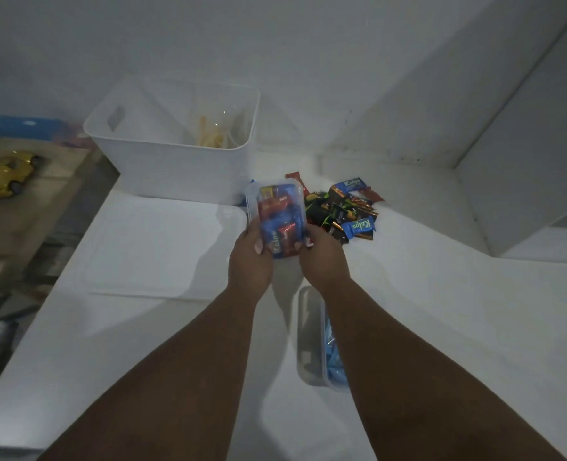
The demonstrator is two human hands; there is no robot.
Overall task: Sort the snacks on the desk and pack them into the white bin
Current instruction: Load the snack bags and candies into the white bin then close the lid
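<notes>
**Above the tabletop: one box filled, pile still to sort**

Above the tabletop, just before the bin (pixel 175 174), the left hand (pixel 250 261) and right hand (pixel 323 257) hold a full snack box (pixel 277 211). The grip of each is clamped on its near end. The box's long axis runs away from the person, with the far end toward the bin and the broad face up. I judge the task about half done: a yellow pack (pixel 208 138) lies in the bin, and a snack pile (pixel 345 211) waits at the right.

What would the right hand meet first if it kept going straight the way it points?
The right hand grips the box, so that comes first; past it, likely the front wall of the bin, though depth is unclear.
</notes>
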